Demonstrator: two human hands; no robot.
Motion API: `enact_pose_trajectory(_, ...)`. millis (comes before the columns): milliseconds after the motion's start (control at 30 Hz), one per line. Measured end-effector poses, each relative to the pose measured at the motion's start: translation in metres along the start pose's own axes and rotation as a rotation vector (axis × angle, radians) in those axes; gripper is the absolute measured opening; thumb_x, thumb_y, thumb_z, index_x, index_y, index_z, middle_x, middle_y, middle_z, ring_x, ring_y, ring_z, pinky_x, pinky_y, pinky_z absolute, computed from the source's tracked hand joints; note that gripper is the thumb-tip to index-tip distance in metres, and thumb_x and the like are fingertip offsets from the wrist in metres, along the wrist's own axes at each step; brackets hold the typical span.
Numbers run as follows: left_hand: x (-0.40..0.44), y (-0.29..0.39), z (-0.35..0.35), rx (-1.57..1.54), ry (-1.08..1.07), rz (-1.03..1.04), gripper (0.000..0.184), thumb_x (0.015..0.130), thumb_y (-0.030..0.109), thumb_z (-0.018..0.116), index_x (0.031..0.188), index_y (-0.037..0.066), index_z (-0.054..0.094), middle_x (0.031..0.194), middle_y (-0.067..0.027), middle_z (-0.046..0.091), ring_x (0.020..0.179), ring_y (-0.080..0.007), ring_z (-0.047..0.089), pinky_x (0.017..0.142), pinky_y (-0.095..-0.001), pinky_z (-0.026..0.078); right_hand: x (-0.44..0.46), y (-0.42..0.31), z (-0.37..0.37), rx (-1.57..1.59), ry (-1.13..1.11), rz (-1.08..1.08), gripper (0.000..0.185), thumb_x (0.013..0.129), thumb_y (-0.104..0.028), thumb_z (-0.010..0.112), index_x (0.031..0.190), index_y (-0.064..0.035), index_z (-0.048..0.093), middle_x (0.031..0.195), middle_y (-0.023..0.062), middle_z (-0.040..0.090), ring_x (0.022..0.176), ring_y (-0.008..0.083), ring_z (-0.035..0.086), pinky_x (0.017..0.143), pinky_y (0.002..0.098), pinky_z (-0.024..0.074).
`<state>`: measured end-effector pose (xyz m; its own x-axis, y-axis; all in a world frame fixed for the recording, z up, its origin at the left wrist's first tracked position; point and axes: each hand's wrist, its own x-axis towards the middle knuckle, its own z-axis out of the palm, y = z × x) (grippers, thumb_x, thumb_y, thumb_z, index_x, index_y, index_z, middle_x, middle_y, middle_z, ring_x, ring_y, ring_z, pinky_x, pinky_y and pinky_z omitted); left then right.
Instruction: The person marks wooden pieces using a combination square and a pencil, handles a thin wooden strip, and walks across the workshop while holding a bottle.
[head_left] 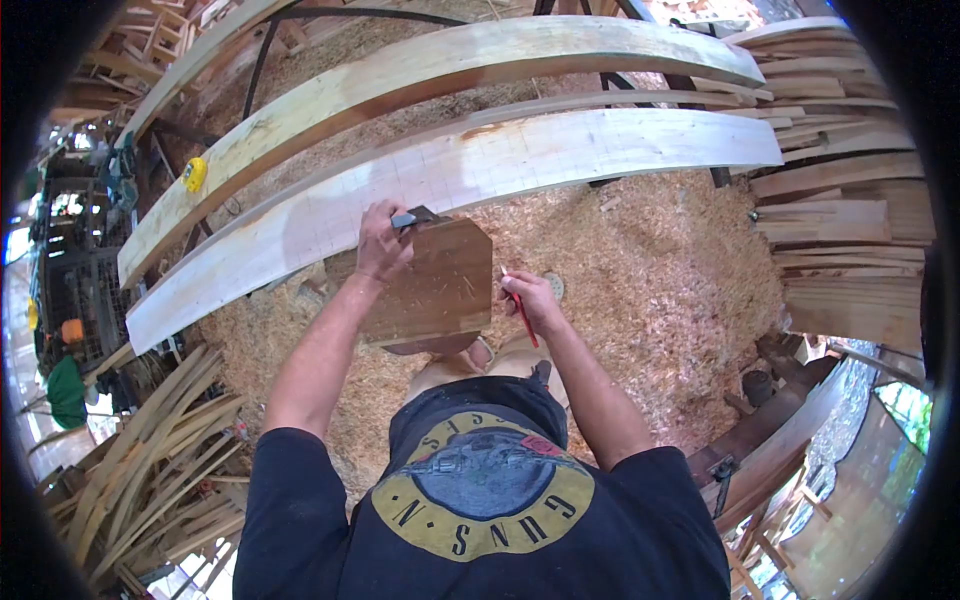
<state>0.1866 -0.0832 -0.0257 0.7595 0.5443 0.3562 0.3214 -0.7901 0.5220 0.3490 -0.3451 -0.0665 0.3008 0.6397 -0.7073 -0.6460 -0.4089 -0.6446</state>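
Observation:
My left hand (383, 243) is closed at the far edge of a brown wooden board (430, 290) with cut corners. Its fingers grip a small tool with a grey-blue body (402, 220); a dark part of it lies along the board's edge. The exact kind of tool is too small to tell. Just right of the board, my right hand (535, 300) pinches a red pencil (524, 322), its pale end up near the fingertips. The board is tilted above my legs, and its left side is partly hidden behind my left forearm.
A long pale plank (440, 185) crosses in front of the board, with a second curved plank (400, 80) behind it. A yellow tape measure (195, 174) sits on the farther plank. Wood shavings (640, 270) cover the floor. Stacked boards (850, 220) stand right; thin strips (150, 460) lie left.

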Motion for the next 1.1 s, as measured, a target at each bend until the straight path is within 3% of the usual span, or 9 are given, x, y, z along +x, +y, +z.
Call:
enact_pose_trajectory(433,-0.001,0.002,0.001,0.033,-0.003,0.004,0.018,0.082,0.019,0.076,0.084,0.008,0.062,0.090,-0.0096,0.059,0.089,-0.0341,0.056,0.078,-0.0452,0.044,0.004,0.000,0.004,-0.007,-0.001,-0.002,0.025,0.096,-0.017,0.067,0.114,-0.0004,0.069,0.081,0.0050,0.067,0.059,0.0087,0.058,0.051,0.0218,0.0478)
enact_pose_trajectory(867,0.002,0.004,-0.002,0.063,-0.024,0.013,0.011,0.078,0.011,0.072,0.084,0.007,0.064,0.089,-0.0095,0.060,0.088,-0.0330,0.057,0.077,-0.0445,0.046,-0.001,-0.010,0.020,-0.021,-0.003,0.027,0.027,0.096,-0.017,0.068,0.117,0.0006,0.068,0.085,0.0054,0.066,0.067,0.0092,0.060,0.052,0.0211,0.0479)
enact_pose_trajectory(1100,0.003,0.006,-0.004,0.069,-0.042,0.028,0.013,0.077,0.008,0.072,0.088,0.009,0.066,0.091,-0.0080,0.060,0.089,-0.0319,0.058,0.077,-0.0447,0.045,0.001,-0.013,0.029,-0.012,-0.034,0.040,0.026,0.096,-0.018,0.067,0.114,0.0006,0.069,0.082,0.0044,0.065,0.062,0.0086,0.057,0.052,0.0216,0.0451)
